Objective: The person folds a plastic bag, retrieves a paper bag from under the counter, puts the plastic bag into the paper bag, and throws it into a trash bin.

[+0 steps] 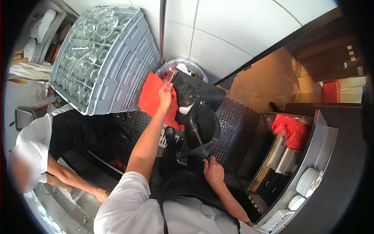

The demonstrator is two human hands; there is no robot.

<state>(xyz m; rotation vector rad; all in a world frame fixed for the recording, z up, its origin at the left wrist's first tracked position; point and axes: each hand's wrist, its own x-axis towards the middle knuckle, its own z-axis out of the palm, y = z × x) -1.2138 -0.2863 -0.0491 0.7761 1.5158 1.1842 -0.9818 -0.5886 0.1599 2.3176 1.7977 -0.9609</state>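
My left hand (166,96) is closed at the edge of a flat red sheet (151,96), right beside a dusty black panel (186,90). Whether its fingers also grip the panel cannot be made out. Below it is a black bin-like container (208,124) with a curved bar across it and a pale scrap by the bar. My right hand (214,171) is closed around the container's near edge. Just beyond the panel stands a waste bin (203,74) lined with clear plastic, holding some rubbish.
Stacked grey racks (128,50) of glasses stand at left. A co-worker in a white shirt (33,134) leans over a sink below them. Perforated black matting (233,124) covers the floor. On the right, a metal shelf (317,150) carries stacked plates (308,182) near a bagged red bundle (290,130).
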